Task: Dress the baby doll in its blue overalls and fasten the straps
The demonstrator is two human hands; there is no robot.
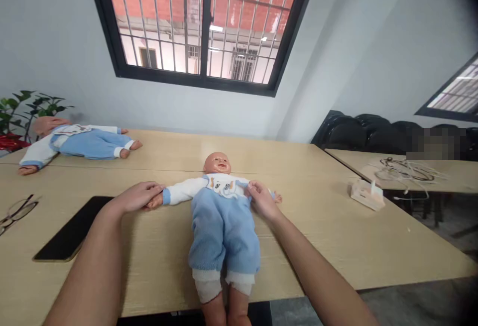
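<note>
A baby doll (pixel 224 216) lies on its back on the wooden table, its legs reaching over the near edge. It wears blue trousers and a white top with an animal-face bib (pixel 223 186). At the doll's outstretched arm on the left of the view, my left hand (pixel 139 196) is closed around the doll's hand (pixel 155 201). My right hand (pixel 262 201) pinches the clothing at the doll's side, beside the bib; the fingertips partly cover the cloth there. The doll's other hand (pixel 277 197) shows just past my right hand.
A second, similarly dressed doll (pixel 89 142) lies at the far left near a potted plant (pixel 22 112). A black tablet or phone (pixel 70 231) and glasses (pixel 18 212) lie left. At right are a tissue box (pixel 367 195), tangled cables (pixel 407 170) and black chairs (pixel 347 134).
</note>
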